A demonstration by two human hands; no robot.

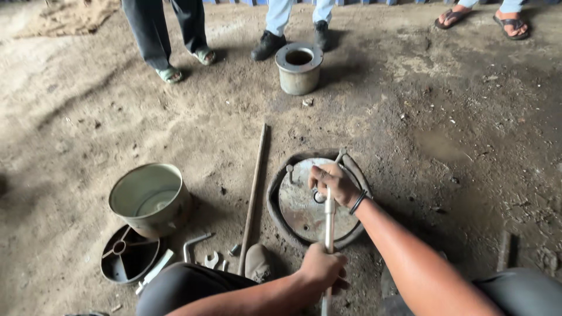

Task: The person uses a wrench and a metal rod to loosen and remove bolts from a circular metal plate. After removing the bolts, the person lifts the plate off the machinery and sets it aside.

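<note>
A round metal plate (301,205) lies on the dirt floor inside a dark rubber ring (273,202), with bolts standing at its far rim. A long silver wrench handle (329,225) runs from the plate toward me. My right hand (332,182) presses on the wrench's far end over the plate; a black band circles that wrist. My left hand (320,268) grips the near part of the handle. My knees sit at the bottom of the view.
A long metal rod (253,196) lies left of the plate. Further left sit a tilted metal drum (151,199), a dark spoked disc (127,254) and loose spanners (202,251). A grey metal pot (298,67) stands ahead, with several people's feet (205,55) beyond.
</note>
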